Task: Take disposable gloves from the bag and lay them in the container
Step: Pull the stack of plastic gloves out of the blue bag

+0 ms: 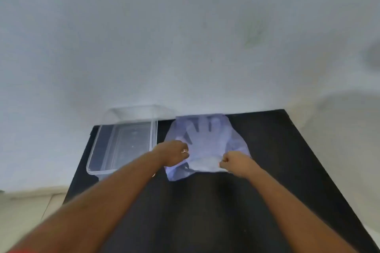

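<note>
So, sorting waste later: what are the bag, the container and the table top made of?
Bag: thin translucent plastic film, crinkled, glove shape showing through. Container: clear rigid plastic, glossy, dark table visible through it. Table top: matte black; material unclear.

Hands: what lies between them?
In the head view, the near edge of the glove bag spans between the left hand and right hand.

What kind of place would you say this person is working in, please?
Probably a plain indoor room: a dark table against a bare pale wall, holding only a clear container and a bag of gloves.
</note>
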